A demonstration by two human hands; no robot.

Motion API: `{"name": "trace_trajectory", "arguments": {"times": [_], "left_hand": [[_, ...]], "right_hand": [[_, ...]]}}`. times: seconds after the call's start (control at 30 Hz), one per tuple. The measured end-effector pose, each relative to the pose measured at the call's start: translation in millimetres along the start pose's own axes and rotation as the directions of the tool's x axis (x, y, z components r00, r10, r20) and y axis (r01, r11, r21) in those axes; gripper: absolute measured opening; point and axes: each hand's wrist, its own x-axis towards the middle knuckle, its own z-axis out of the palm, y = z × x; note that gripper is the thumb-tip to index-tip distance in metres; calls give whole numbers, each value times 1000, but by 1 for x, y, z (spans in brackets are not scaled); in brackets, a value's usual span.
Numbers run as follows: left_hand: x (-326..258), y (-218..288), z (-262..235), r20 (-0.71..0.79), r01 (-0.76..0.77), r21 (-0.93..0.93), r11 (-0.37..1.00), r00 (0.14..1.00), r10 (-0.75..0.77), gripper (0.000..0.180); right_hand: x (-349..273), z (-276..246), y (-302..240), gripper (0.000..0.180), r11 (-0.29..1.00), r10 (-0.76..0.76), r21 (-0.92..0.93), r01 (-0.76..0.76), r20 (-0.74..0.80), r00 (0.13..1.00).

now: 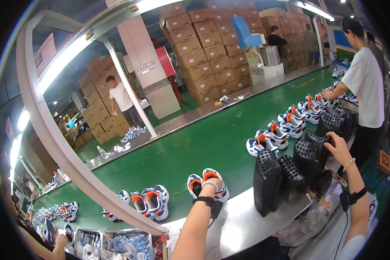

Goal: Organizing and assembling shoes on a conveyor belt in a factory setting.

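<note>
Nearest, the left hand [211,179] is inside a white, navy and orange shoe [222,193] on the green belt [195,143]; its fingers are hidden, grip unclear. Rightward, the right hand [341,151] has half-curled fingers at black holed blocks [306,150] on the metal surface [234,225]; I cannot tell if they grip.

Okay so the belt [203,143] runs from lower left to upper right, with a ledge [229,221] along its near side. There's a pair of shoes [194,184] at the belt's near edge, left hand [211,178] at the opening of the right one. More shoes [154,203] sit left of that. The forms [266,182] crowd the ledge's right end, right hand [339,148] by the far-right ones, and a row of shoes [277,134] stretches away behind them. Boxes [199,52] are stacked beyond the belt.
</note>
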Motion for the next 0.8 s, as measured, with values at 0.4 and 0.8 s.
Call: {"name": "trace_trajectory", "arguments": {"times": [0.4, 0.8], "left_hand": [[91, -5, 127, -15, -107, -417, 902, 994, 111, 49], [-53, -11, 7, 14, -176, -263, 949, 982, 187, 27]], "right_hand": [[24, 3, 9, 53, 990, 27, -144, -6, 143, 989], [9, -17, -11, 44, 987, -153, 1, 159, -259, 954]]}}
